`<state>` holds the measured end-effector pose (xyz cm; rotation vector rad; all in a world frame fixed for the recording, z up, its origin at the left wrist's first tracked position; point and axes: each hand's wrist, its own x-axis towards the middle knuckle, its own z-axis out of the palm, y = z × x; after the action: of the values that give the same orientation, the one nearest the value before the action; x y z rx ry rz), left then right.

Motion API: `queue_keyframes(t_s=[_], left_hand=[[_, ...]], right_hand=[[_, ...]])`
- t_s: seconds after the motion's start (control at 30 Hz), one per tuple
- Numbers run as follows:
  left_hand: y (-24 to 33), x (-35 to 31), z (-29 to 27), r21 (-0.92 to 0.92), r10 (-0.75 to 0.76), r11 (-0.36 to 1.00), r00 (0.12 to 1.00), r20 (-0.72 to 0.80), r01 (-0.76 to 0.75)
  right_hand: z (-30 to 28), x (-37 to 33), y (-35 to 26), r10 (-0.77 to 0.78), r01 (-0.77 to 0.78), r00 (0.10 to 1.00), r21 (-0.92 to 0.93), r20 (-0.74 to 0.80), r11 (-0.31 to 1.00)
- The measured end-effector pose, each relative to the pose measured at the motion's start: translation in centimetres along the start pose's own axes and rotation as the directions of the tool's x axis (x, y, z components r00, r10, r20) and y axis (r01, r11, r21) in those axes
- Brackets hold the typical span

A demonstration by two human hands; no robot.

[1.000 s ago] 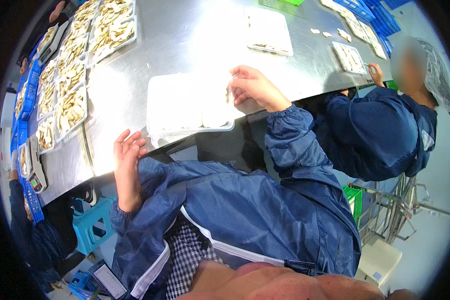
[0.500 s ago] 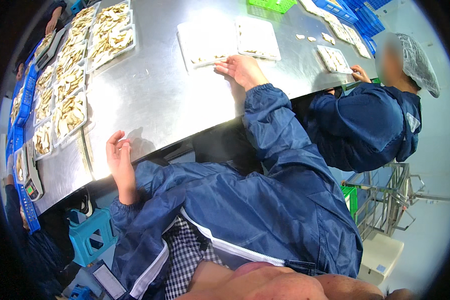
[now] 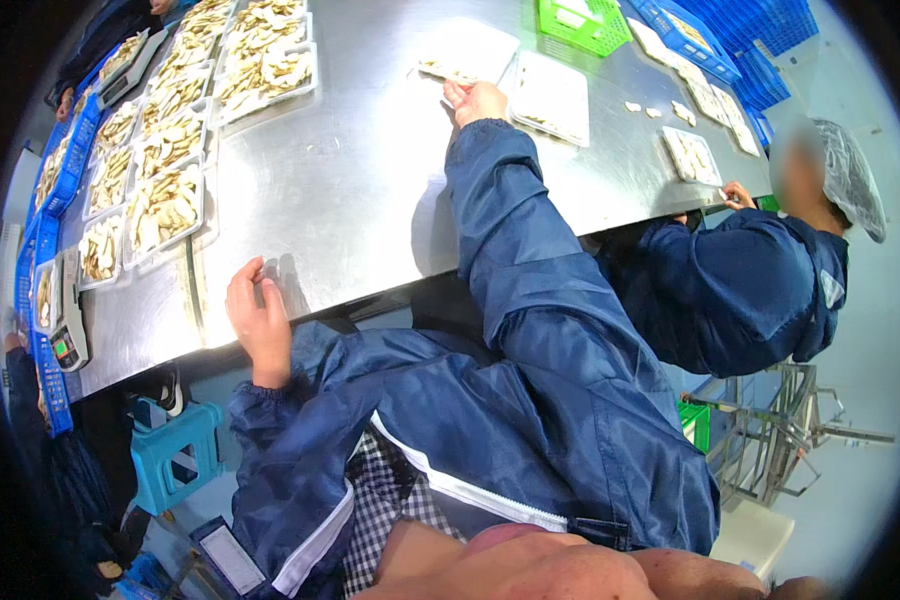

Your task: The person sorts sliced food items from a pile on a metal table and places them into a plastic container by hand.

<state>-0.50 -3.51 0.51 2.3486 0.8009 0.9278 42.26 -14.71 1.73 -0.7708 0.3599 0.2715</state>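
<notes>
White tray (image 3: 478, 45) lies just beyond the right hand (image 3: 476, 102), on the far side of its fingertips and a little toward the left. Its longer side seems to run crosswise, slanting slightly, so the hand meets the near long edge rather than an end. The right hand is clearly the nearer one; the left hand (image 3: 260, 320) is well apart, back at the near edge of the table (image 3: 360, 180).

The right hand's fingers are bent at that edge, but the sleeve and the steep angle hide the underside, so I cannot tell whether they grip the rim or only touch it. The left hand is empty and loosely spread, its fingers slightly curled.

The tray is shallow and roughly rectangular, with rounded corners; it looks like thin plastic. Glare bleaches most of its inside, though pale slices (image 3: 448, 70) with brownish edges show along the side nearest the hand. A second tray (image 3: 553, 85), also white, sits just right of the right hand. Beyond that is a bright green basket (image 3: 588, 30) with slotted walls. The table is smooth, shiny metal. Past the left hand, farther left, clear-rimmed containers (image 3: 203, 200) hold heaped flat slices.
</notes>
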Motion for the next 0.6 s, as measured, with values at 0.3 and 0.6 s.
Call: queue_keyframes(t_s=[0.3, 0.6], left_hand=[[0.9, 0.9, -0.3, 0.244, 0.214, 0.945, 0.976, 0.035, -0.217], [1.6, 1.3, 0.2, 0.216, 0.248, 0.944, 0.968, 0.027, -0.248]], right_hand=[[2.0, 5.1, 0.7, -0.019, 0.009, 0.995, 0.099, 0.101, 0.995], [1.7, 3.8, -1.5, 0.031, -0.039, 0.990, 0.053, 0.138, 0.998]])
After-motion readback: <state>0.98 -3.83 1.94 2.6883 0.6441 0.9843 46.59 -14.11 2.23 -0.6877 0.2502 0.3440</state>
